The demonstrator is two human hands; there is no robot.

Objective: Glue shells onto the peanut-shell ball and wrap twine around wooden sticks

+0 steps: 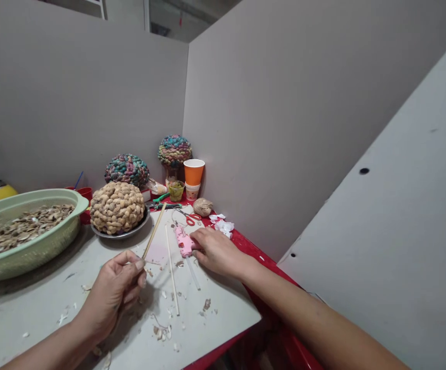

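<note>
Between the thumb and fingers of my left hand (118, 285) is a thin wooden stick (154, 231), tilted up and away to the right. My right hand (217, 252) is closed round the handle of a pink glue gun (184, 241) lying on the white board (223, 308). A clear glue stick (193, 273) sticks out of the gun's rear end. A second, paler stick (172, 272) lies flat on the board between my hands. Beyond my left hand, a ball covered in peanut shells (117, 208) sits in a metal dish (122, 235).
A green basket of shells (53, 241) stands at left. Behind are two multicoloured shell-covered balls, one low (127, 169), one raised (174, 150). Orange cup (194, 173), twine ball (202, 207), red-handled scissors (190, 220) and green-handled pliers (162, 197) lie near grey partitions (284, 113). Shell scraps litter the board.
</note>
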